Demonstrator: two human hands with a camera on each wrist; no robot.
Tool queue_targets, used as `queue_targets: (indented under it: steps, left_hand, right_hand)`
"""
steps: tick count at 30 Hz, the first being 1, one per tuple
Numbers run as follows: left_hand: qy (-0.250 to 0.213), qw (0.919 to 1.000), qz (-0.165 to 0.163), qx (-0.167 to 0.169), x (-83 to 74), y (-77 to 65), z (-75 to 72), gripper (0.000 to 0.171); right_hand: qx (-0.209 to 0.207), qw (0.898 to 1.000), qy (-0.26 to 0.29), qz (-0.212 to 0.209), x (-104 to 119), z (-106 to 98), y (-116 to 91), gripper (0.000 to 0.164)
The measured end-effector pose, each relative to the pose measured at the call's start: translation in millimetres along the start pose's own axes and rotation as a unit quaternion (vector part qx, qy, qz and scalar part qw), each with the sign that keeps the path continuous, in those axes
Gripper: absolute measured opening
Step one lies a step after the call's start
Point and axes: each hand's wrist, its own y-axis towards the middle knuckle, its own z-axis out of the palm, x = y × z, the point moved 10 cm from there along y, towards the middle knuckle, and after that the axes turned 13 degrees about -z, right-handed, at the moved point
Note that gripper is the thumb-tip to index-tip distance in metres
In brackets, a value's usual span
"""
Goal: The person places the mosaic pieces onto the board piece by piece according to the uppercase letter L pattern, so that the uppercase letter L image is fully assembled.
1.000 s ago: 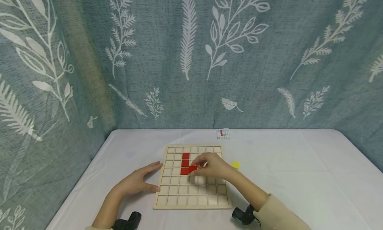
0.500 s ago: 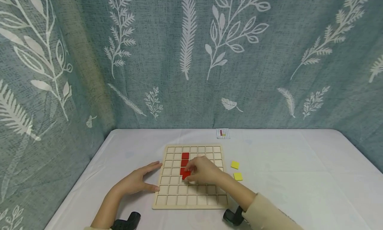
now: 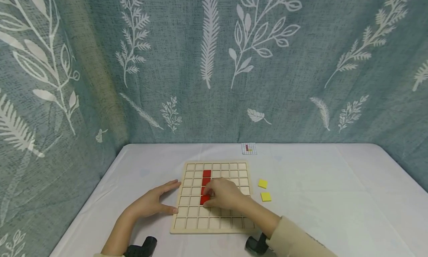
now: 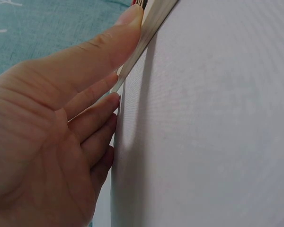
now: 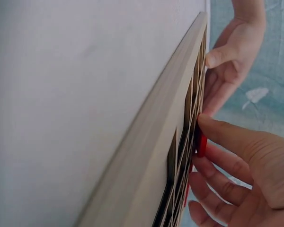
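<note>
- Your right hand [image 3: 224,195] pinches a flat, square red tile [image 3: 204,200] between thumb and fingers, at the near end of a red column on the pale wooden grid board [image 3: 214,224].
- Your left hand [image 3: 150,202] lies wide, thumb and fingers spread along the board's left edge, gripping nothing.
- The tile is probably light, stiff and hard to break; its smooth face may slip, so take it by opposite edges, leaving the underside free.
- The board looks rigid but light enough to slide; brace it by the rim.
- Your right fingers partly cover the pinched tile and the next red one beyond; whether the pinched tile sits flush in its cell, you cannot tell.
- Your right forearm hides part of the board's near right side; the left wrist view cuts off most of the grid.
</note>
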Motion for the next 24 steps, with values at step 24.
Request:
queue_targets:
  steps: [24]
  left_hand:
    - [-0.002, 1.0000, 0.001, 0.002, -2.7, -1.3, 0.0, 0.086]
  right_hand:
    - [-0.002, 0.998, 0.050, 0.025, -4.4, -4.3, -7.6, 0.024]
